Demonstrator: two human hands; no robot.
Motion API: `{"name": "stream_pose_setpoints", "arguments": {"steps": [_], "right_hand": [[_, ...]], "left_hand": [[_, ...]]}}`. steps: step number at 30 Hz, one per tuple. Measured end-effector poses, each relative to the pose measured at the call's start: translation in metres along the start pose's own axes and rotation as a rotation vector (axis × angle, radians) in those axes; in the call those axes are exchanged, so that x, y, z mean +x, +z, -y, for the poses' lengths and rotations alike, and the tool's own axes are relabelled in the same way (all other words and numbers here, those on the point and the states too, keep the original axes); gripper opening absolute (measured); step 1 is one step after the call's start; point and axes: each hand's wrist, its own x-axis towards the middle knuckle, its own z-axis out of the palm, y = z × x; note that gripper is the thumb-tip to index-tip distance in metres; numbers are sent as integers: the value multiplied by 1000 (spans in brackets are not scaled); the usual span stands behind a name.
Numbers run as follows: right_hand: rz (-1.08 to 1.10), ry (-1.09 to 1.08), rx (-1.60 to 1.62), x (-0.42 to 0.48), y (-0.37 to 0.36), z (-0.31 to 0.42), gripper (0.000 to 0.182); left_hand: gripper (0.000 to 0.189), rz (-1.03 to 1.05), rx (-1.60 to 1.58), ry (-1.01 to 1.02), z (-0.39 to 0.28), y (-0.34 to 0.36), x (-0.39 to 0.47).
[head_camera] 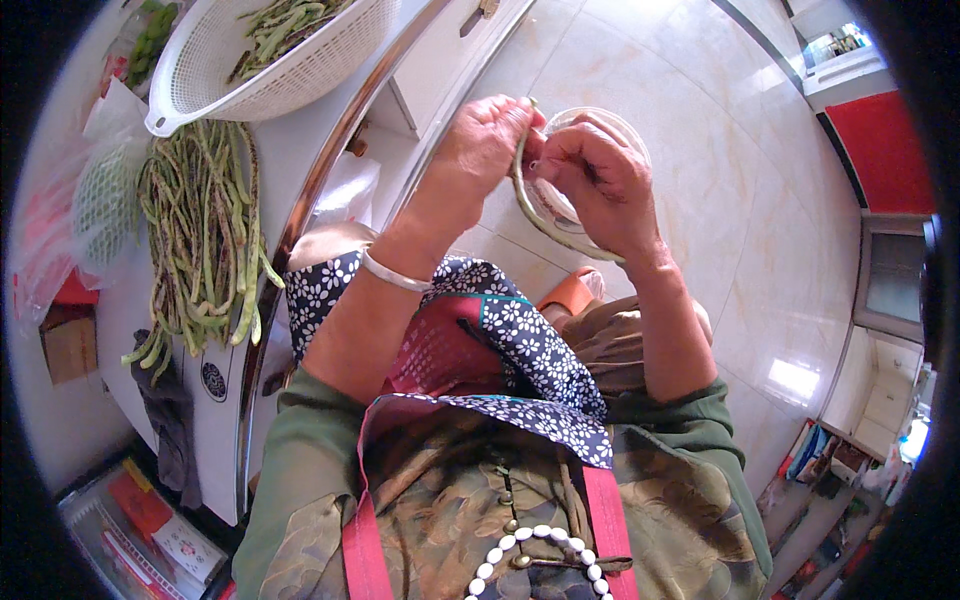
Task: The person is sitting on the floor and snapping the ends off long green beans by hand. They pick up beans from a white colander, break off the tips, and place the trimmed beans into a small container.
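Note:
A long green bean [534,214] hangs in a curve from my left hand [491,135], its upper end pinched between thumb and fingers. Close beside, fingertips near that end of the bean, is my right hand [604,169]; what it grips is partly hidden. Below my hands a round clear container [630,126] stands over the floor, mostly covered by them. On the table at left lies a heap of long beans [199,232], some with brown-purple patches. A white plastic colander [300,79] above the heap holds more bean pieces [289,34].
The white table [281,150] has a brown metallic edge at my left. Plastic bags [97,180] and a dark cloth [161,420] lie on it. Tiled floor [720,225] spreads at right, with my orange slipper [574,289] below. A glass-topped case [142,532] stands at lower left.

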Motion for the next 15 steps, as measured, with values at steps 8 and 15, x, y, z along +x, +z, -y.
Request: {"name": "stream_pose_setpoints", "arguments": {"steps": [8, 15], "right_hand": [[-195, 256, -916, 5, -42, -32, 17], [-2, -292, -470, -4, -1, -4, 14]], "left_hand": [[23, 51, -221, -101, -11, -15, 2], [23, 172, -212, -132, -1, -17, 6]]}}
